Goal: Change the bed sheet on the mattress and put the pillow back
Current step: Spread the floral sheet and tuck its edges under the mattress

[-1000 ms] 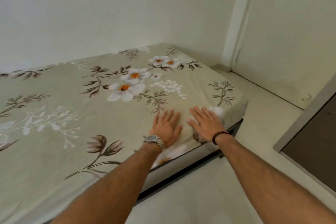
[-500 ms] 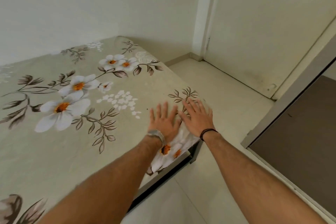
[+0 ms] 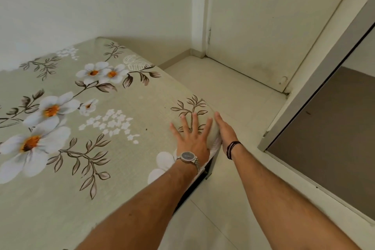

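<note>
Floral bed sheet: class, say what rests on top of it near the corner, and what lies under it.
On the floral bed sheet the left hand presses flat; the right hand touches its corner edge. No pillow shows. The mattress beneath is covered.

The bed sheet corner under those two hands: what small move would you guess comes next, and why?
Probably sliding the right hand down the side to tuck the bed sheet under. The left hand lies flat on the top corner, the right against its edge, and no pillow shows.

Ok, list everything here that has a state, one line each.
Bed sheet: spread flat over the mattress, corner covered.
Left hand: open, fingers spread, pressing on the sheet corner.
Right hand: open, flat against the corner's side.
Door: closed.
</note>
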### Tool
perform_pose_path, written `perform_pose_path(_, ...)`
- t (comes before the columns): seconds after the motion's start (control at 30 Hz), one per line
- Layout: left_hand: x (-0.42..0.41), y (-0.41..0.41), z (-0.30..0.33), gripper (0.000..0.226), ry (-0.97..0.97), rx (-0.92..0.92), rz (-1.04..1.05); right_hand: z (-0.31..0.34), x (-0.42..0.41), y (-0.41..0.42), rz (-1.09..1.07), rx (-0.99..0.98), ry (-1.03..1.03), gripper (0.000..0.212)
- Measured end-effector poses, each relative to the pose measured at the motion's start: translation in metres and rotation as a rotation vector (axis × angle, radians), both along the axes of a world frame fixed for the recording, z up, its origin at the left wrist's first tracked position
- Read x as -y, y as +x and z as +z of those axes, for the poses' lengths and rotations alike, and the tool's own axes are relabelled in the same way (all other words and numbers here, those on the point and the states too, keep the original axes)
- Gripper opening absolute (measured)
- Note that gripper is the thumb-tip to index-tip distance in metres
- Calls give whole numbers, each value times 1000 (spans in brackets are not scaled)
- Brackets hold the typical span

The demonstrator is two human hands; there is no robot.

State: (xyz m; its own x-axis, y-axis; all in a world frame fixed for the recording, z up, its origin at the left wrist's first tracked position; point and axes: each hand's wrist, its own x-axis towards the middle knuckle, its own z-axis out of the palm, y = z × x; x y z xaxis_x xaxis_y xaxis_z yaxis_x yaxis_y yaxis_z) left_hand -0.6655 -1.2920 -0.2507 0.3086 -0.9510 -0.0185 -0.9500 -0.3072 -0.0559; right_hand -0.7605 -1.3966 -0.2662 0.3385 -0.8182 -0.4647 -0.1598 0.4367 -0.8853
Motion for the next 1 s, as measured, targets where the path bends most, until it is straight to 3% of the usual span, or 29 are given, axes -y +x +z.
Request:
perform_pose_path(0.1, 9, -12, 0, 106, 1, 45, 38, 6, 5, -5, -52, 120, 106, 50)
perform_pose_path(0.2, 10, -13, 2, 105, -38, 45, 49, 10, 0, -8, -147, 120, 133, 58)
perform_pose_path(0.3, 9, -11, 3, 105, -49, 21, 40, 5, -36, 0, -322, -114, -25, 70)
perform_pose_path(0.33, 9, -10, 2, 102, -44, 21, 40, 0, -54, 3, -355, -96, -20, 69)
perform_pose_path(0.43, 13, -9, 5, 91, -4, -59, 80, -5, -94, -1, -363, 212, 243, 60)
perform_pose_path(0.5, 13, -8, 14, 87, 9, -188, 71, -3, -94, -6, -334, 318, 300, 68)
perform_pose_path(0.6, -13, -9, 23, 73, -214, -318, -14, 7, -85, 0, -290, 388, 263, 84)
perform_pose_path(0.67, -43, -10, 13, 66, -317, -262, -52, 10, -83, 6, -294, 456, 292, 96)
perform_pose_path(0.83, -77, -6, 1, 72, -277, -167, -53, -4, -82, -5, -323, 457, 370, 105)
perform_pose_path(0.9, -88, -8, 6, 72, -282, -167, -52, -3, -76, -12, -212, 371, 327, 100)
perform_pose_path(1.0, -102, -5, 4, 81, -183, -238, -103, 8, -60, -19, -70, -80, 141, 84)
